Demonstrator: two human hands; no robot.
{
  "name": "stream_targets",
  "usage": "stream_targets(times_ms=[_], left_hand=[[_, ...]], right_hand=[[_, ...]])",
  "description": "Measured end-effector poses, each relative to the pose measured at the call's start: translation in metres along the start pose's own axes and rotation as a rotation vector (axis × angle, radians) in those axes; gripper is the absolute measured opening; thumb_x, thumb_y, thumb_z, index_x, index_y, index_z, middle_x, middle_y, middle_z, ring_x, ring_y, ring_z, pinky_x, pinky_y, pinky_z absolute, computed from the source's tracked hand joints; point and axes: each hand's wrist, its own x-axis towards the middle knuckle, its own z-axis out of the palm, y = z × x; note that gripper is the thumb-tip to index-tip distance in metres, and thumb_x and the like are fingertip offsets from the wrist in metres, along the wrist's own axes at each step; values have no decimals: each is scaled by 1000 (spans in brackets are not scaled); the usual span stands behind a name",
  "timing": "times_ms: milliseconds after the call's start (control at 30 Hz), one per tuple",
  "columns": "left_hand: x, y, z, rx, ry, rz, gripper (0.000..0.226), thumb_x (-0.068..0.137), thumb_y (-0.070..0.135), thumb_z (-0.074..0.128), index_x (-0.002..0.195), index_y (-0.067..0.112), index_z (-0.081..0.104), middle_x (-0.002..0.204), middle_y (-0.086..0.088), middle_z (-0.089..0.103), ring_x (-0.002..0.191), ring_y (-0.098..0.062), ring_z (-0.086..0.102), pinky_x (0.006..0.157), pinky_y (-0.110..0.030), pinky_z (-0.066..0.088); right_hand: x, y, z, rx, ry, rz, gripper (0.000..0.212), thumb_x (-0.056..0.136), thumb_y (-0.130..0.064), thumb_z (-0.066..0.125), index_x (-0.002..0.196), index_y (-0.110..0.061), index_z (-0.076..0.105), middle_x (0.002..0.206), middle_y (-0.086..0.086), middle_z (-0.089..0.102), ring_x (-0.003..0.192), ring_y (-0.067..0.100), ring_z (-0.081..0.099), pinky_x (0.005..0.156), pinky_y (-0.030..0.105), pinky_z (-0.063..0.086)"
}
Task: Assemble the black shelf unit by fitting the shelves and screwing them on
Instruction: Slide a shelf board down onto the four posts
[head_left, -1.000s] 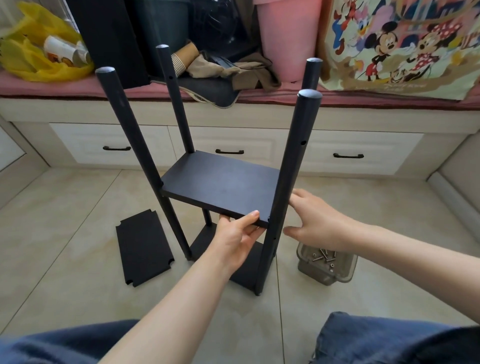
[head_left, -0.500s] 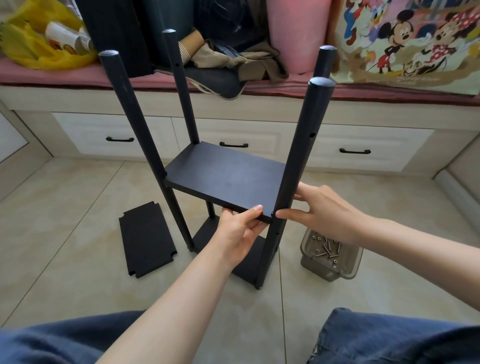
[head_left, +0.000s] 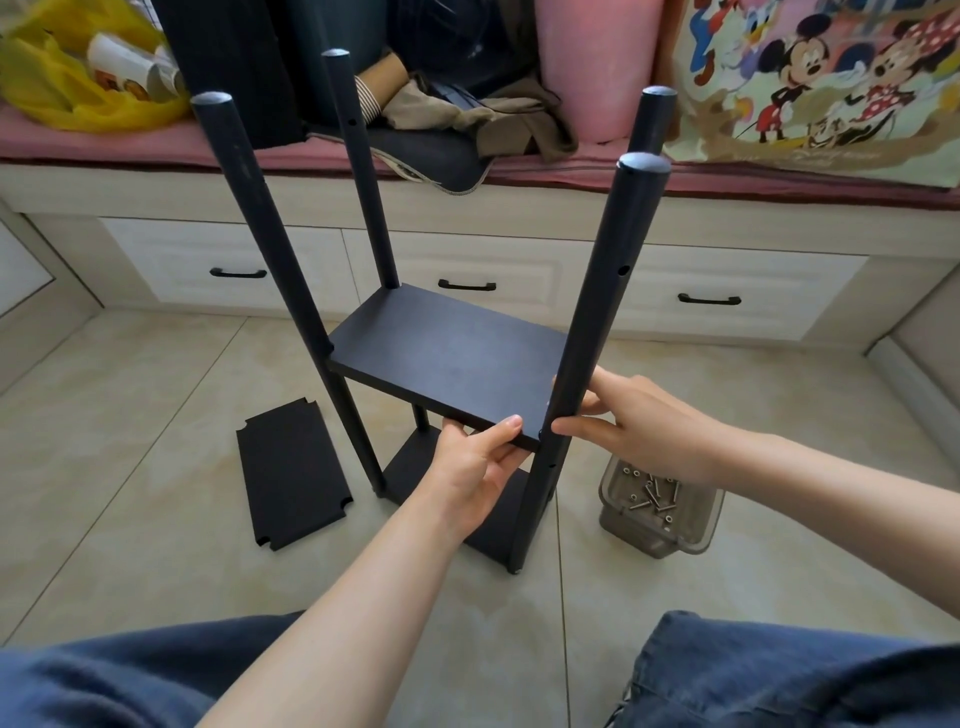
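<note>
The unit (head_left: 272, 249) stands upright on the tiled floor (head_left: 156, 415) in front of the person: four black posts rise from a bottom shelf (head_left: 410, 475) that sits low, near the tiles. A second shelf (head_left: 447, 358) sits between the posts about halfway up, roughly level.

The left hand (head_left: 475, 467) grips this shelf's near edge, thumb lying on top and fingers curled underneath. The right hand (head_left: 649, 426) holds the near right post (head_left: 604, 291) at shelf height, with the thumb and fingers closed round it from the right side. Small holes show in the post above the hand.

A loose panel (head_left: 293, 478) with notched corners lies flat on the floor just left of the unit. A clear tub (head_left: 639, 535) of screws (head_left: 652, 493) stands on the floor to the right, under the right wrist. Behind the unit runs a row of white drawers (head_left: 467, 260) with black handles.
</note>
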Motion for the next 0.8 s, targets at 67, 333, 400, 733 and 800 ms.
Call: stream_targets(times_ms=[67,333,400,733,800], left_hand=[[0,0,0,-4,-11,7,48,95,-2,63,138,11,50,121,-14,72,111,-30,71,78,-31,60],[-1,-4,-2,-6,-14,15,46,94,-3,62,136,11,51,127,-17,67,113,-30,70,83,-33,60],[0,-4,-3,-10,-12,8,45,95,-3,62,137,10,51,126,-18,68,112,-30,70,82,-33,60],[2,-2,-8,24,-16,13,50,95,-2,62,140,12,48,129,-16,67,116,-30,68,86,-34,59],[2,-2,-8,17,-14,15,50,94,-1,63,140,12,48,128,-16,67,116,-30,68,86,-34,59]], right_hand=[[0,2,0,10,13,-4,44,95,-34,62,98,-69,36,102,-30,68,107,-5,60,69,-1,39],[2,1,1,-11,-24,10,53,97,-39,58,94,-81,24,101,-32,64,94,-18,59,70,1,42],[2,1,2,-15,-28,14,53,98,-40,56,95,-81,22,103,-28,65,97,-12,60,72,3,43],[5,3,3,-20,-86,14,42,99,-41,53,129,-51,25,96,-26,64,91,-9,61,69,3,41],[4,1,3,4,-61,6,38,97,-41,57,122,-56,33,102,-27,66,99,-7,63,69,4,43]])
